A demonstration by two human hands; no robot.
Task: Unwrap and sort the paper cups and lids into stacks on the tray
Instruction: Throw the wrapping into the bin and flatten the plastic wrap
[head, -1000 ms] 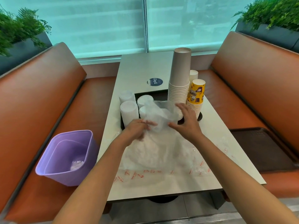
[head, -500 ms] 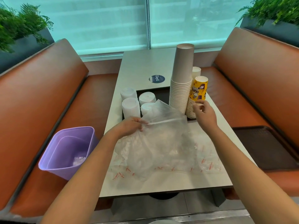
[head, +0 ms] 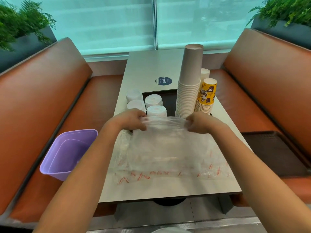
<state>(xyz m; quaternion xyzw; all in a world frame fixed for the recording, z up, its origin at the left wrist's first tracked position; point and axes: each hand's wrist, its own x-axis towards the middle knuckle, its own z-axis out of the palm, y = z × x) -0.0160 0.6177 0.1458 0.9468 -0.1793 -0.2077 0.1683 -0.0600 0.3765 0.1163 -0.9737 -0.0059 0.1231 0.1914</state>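
The tabletop (head: 151,64) is covered at 6 o'clock by a clear plastic bag (head: 168,145). At 12 o'clock on the tray (head: 170,100), cup stacks (head: 188,98) and lid stacks (head: 154,101) are stood. The bag's top edge is pinched in the grip of the left hand (head: 130,119) and the right hand (head: 200,122), fingers curled.

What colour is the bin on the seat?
The square plastic bin is light purple, clearest in the head view.

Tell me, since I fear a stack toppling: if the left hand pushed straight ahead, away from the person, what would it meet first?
Probably the nearest lid stack on the tray, just beyond the left hand, which pinches the plastic wrap. Depth is unclear; another lid stack sits equally close.
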